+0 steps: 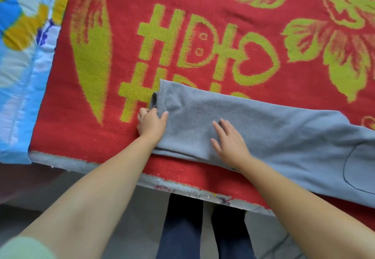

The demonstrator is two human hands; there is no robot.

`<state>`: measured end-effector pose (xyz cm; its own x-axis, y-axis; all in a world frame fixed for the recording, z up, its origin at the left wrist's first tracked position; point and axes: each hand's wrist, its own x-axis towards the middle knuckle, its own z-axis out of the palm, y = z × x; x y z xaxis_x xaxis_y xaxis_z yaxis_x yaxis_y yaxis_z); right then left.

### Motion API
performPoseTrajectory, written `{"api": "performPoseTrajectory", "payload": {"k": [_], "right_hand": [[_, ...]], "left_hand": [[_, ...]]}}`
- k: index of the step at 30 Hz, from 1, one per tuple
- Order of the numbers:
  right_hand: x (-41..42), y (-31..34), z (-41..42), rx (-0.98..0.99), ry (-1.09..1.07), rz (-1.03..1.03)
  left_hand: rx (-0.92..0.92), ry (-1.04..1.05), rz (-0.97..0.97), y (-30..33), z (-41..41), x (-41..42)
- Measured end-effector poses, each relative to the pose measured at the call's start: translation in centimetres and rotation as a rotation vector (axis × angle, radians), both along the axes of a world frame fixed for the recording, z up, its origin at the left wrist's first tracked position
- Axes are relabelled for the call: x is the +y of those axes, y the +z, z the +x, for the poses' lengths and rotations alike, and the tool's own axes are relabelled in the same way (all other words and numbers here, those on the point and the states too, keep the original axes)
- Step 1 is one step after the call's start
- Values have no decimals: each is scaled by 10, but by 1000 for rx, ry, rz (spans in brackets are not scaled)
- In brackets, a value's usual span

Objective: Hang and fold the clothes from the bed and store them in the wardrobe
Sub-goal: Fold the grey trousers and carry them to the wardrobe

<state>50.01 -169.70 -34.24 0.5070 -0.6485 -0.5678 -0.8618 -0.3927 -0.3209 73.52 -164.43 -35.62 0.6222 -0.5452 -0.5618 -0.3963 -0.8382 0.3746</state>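
Grey fleece trousers [263, 128] lie along the near edge of the red blanket [81, 137], with a blue flowered quilt [22, 55] off the blanket's left edge. Your left hand [151, 123] grips the folded left end, fingers curled under the fabric, thumb on top. Keep that pinch firm and both layers' edges aligned as you work. Your right hand [229, 143] lies flat on the cloth just beside it, fingers straight and spread. Press there to pin the crease, then smooth rightward toward the pocket [359, 169] so no wrinkle gets trapped.
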Motion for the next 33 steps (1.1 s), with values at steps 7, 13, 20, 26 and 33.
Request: {"api": "performPoseTrajectory", "payload": {"k": [7,13,20,26,33], "right_hand": [[14,-1,55,-120,-112,-109],[20,-13,49,116,79,176],[15,-21,66,150,27,178],[-14,4,79,-112,-339,514],[-49,64,47,-648,-776,718]], "left_hand": [[-46,21,-501,28,10,32],[-49,-41,-36,-8,24,43],[331,147,-96,-26,37,5],[586,97,-341,12,32,2],[673,-239,-460,73,-94,-49]]}}
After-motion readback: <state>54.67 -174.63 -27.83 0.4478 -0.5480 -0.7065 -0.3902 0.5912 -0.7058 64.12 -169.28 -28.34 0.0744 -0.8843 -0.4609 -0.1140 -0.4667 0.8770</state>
